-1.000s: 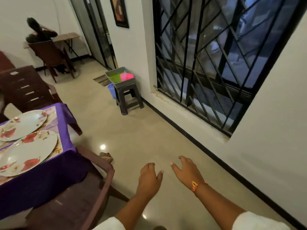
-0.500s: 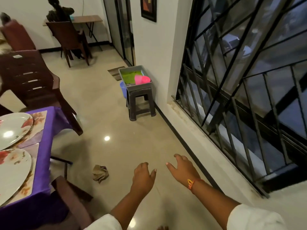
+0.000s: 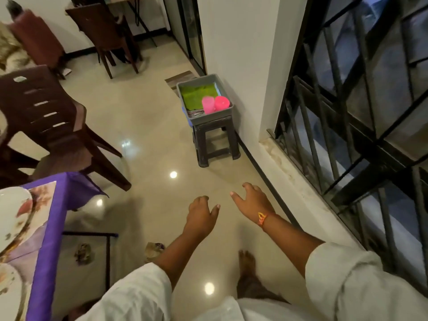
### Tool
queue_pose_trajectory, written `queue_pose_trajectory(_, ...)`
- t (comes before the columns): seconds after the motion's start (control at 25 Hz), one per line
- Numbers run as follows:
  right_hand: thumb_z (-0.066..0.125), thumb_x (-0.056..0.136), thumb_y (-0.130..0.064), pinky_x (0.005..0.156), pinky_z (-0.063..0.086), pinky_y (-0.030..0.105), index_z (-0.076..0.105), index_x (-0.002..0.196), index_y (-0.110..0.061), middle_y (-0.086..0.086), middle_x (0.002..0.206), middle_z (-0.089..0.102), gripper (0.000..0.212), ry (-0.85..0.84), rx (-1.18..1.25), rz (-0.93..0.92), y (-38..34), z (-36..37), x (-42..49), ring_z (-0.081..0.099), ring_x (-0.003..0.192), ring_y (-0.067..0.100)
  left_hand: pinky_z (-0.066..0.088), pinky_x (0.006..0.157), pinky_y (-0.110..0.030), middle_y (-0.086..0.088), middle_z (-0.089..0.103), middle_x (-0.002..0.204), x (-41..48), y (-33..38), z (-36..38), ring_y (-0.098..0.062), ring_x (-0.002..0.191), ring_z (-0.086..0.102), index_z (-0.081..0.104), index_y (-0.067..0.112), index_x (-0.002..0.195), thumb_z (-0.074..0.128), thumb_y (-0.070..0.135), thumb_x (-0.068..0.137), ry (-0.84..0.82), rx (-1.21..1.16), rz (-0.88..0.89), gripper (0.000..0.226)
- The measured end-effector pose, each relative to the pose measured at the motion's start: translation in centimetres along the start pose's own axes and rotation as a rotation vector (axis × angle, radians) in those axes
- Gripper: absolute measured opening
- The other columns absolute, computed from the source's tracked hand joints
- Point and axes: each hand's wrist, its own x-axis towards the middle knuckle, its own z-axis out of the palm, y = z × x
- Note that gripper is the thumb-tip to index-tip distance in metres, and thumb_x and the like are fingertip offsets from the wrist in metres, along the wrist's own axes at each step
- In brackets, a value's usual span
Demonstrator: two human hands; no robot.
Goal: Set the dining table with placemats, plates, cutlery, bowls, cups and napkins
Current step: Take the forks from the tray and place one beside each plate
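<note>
A grey tub (image 3: 209, 117) stands on a dark stool (image 3: 215, 144) by the wall ahead. Inside it are two pink cups (image 3: 215, 104) and green cloths (image 3: 196, 95) on a stack of flat items. My left hand (image 3: 201, 216) and my right hand (image 3: 251, 201) hover over the floor, empty, fingers loosely curled, well short of the stool. At the left edge the dining table (image 3: 51, 230), under a purple cloth, carries floral placemats (image 3: 34, 218) and floral plates (image 3: 11, 214).
Dark brown chairs (image 3: 46, 117) stand left of my path, another chair (image 3: 102, 31) farther back. A barred window (image 3: 359, 112) runs along the right wall. Crumpled rags (image 3: 84, 252) lie on the shiny floor near the table leg. My bare foot (image 3: 246, 265) is on the floor.
I have walked forward along the table toward the stool; the tub and cups are closer and larger. Both hands stay raised and empty.
</note>
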Motion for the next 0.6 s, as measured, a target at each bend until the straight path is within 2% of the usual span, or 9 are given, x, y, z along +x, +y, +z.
queue_pose_trajectory(0.28,0.051,0.097,-0.056,0.101,0.049,0.042,0.045,0.145,-0.016,0.014,0.143,0.049,0.062,-0.074,-0.029,-0.051,-7.8,-3.6,17.8,0.052,0.127,0.033,0.036,0.111,-0.04,-0.012,0.045,0.148,17.0,2.6,-6.5,-0.031,0.138,0.039,0.042,0.007,0.146,0.049,0.046,0.102,0.073,-0.032,-0.091,0.059)
queue_pose_trajectory(0.48,0.052,0.098,-0.054,0.099,0.048,0.04,0.044,0.146,-0.016,0.013,0.143,0.05,0.061,-0.082,-0.039,-0.063,-13.2,-3.6,29.9,0.053,0.127,0.033,0.037,0.109,-0.037,-0.011,0.05,0.144,29.4,3.4,-10.4,-0.028,0.135,0.044,0.047,0.009,0.141,0.051,0.042,0.103,0.068,-0.107,-0.048,0.051)
queue_pose_trajectory(0.6,0.055,0.098,-0.05,0.096,0.049,0.038,0.049,0.141,-0.014,0.013,0.139,0.054,0.056,-0.072,-0.036,-0.033,-16.2,-3.0,37.2,0.056,0.123,0.032,0.038,0.1,-0.03,-0.01,0.056,0.138,37.7,2.9,-12.8,-0.026,0.128,0.05,0.053,0.009,0.135,0.054,0.035,0.103,0.071,-0.159,-0.024,0.041)
